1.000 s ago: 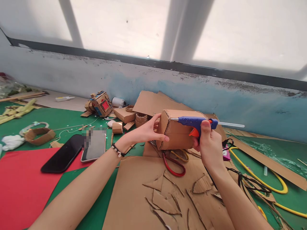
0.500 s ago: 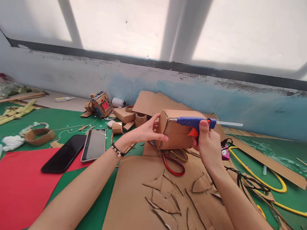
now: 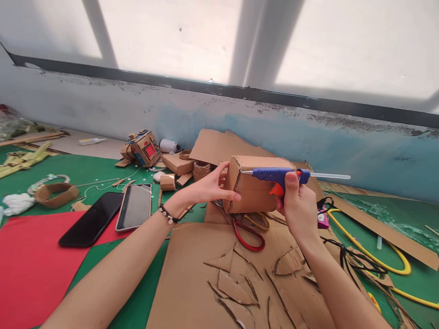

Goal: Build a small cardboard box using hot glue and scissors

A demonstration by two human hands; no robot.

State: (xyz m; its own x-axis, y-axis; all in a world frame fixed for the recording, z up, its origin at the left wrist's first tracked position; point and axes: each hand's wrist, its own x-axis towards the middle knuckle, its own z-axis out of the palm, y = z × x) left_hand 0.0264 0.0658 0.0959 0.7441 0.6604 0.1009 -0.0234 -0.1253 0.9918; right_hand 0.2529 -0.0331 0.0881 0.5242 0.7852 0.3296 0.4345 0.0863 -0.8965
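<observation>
a cluttered green bench (image 3: 92,165) ends at a wall (image 3: 164,107), some bare green left of centre; a cardboard box (image 3: 259,194) is between the left hand (image 3: 214,185), spread wide and gripping its end, and the right hand (image 3: 299,205), closed round a blue glue gun (image 3: 274,174); nozzle (image 3: 247,172) contact is unclear, left hand partly hidden
</observation>
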